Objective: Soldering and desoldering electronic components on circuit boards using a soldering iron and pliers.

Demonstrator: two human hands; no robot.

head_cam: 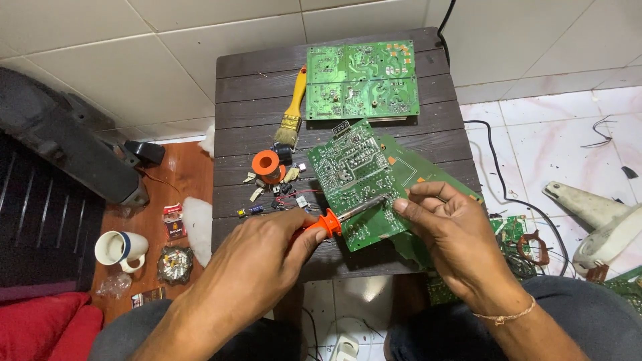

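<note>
My left hand (264,257) grips the orange handle of a soldering iron (342,217); its metal tip rests on a green circuit board (351,180) lying tilted on a small dark wooden table (261,87). My right hand (445,227) is at the board's right edge, fingers pinched together near the iron's tip, apparently holding a thin solder wire that is hard to see. A second green board (418,170) lies under the first.
A larger green board (361,80) and a yellow-handled brush (292,110) lie at the table's back. An orange solder spool (267,164) and small loose components (281,197) sit left of the board. On the floor left: a mug (120,249), an ashtray (175,264), a small box.
</note>
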